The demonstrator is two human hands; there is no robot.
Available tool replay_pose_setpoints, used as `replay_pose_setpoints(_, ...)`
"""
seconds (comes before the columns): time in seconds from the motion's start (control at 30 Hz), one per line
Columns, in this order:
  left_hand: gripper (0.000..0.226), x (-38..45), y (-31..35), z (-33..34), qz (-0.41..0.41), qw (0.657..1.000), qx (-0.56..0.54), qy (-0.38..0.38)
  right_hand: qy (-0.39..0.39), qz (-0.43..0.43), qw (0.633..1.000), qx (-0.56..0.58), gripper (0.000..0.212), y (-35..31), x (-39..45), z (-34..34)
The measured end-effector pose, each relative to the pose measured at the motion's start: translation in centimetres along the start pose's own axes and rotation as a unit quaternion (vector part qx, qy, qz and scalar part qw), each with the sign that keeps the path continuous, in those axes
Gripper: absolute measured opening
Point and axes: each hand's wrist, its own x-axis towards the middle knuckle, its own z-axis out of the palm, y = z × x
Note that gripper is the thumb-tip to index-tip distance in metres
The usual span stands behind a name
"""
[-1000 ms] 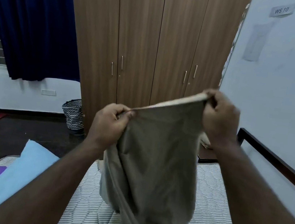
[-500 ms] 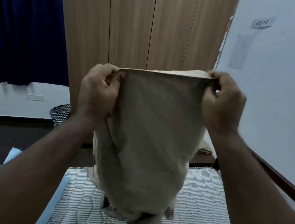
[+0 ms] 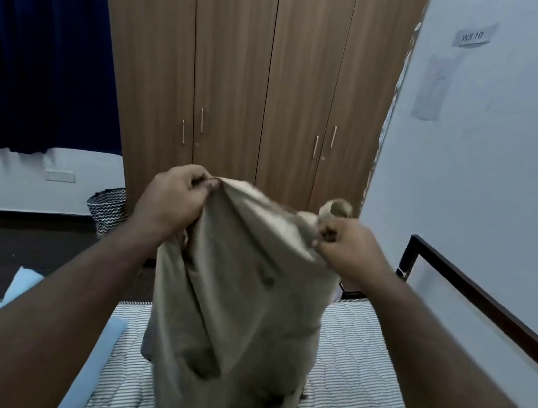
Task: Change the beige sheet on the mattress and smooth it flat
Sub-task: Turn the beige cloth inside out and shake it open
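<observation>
Sheet (image 3: 239,303): hangs bunched above the middle of the mattress (image 3: 355,389), its lower end resting on it
Left hand (image 3: 170,204): grips the sheet's upper left edge
Right hand (image 3: 347,249): pinches the sheet's upper right edge, level with the left hand
Pillow (image 3: 101,353): along the mattress's left edge, left of the sheet
Bed rail (image 3: 488,304): along the mattress's right edge, against the wall (image 3: 507,168)
Wardrobe (image 3: 260,81): beyond the mattress's far edge, behind the sheet
Basket (image 3: 108,209): on the floor (image 3: 11,254), just left of the wardrobe
Curtain (image 3: 42,33): left of the wardrobe, above the basket
</observation>
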Motion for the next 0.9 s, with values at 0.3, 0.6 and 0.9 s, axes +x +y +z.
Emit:
replay_pose_setpoints(0.3, 0.014, -0.6, 1.0, -0.5, 0.052, 0.996, -0.036, 0.07, 0.153, -0.013, 0.986, 0.071, 0.019, -0.3, 0.6, -0.8)
replay_pose_setpoints(0.6, 0.014, -2.6, -0.6, 0.6, 0.038, 0.997, -0.007, 0.063, 0.161, -0.002, 0.976, 0.144, 0.013, 0.8, -0.5, -0.7)
replay_pose_setpoints(0.9, 0.009, -3.1, -3.0, 1.6, 0.031, 0.999, -0.029, 0.025, 0.013, 0.073, 0.976, 0.203, 0.013, 2.6, -1.1, 1.5)
